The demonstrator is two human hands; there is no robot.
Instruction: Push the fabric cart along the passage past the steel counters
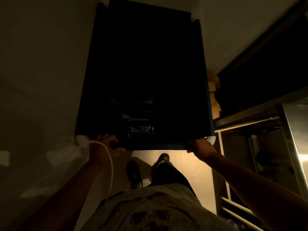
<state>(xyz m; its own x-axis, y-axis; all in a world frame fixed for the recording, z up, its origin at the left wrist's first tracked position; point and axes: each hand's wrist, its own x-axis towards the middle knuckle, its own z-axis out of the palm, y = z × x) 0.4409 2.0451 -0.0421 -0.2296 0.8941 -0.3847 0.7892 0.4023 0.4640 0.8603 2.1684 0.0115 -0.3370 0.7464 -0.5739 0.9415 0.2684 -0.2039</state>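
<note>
A dark blue fabric cart [208, 97] with white corner joints fills the middle of the dim passage ahead of me. Its inside is almost black; some faint shiny plastic lies near the front. My left hand [106, 144] grips the near rail at its left end. My right hand [202, 146] grips the same rail at its right end. Both arms are stretched out in front of me. A steel counter [246, 120] with a lower shelf stands close along the cart's right side.
A pale wall [41, 80] runs along the left, close to the cart. A white cord [110, 162] loops over my left wrist. Tan cardboard boxes [215, 97] sit at the counter's end beside the cart. Steel rails [236, 209] stand at lower right. My feet are on the lit floor [195, 172].
</note>
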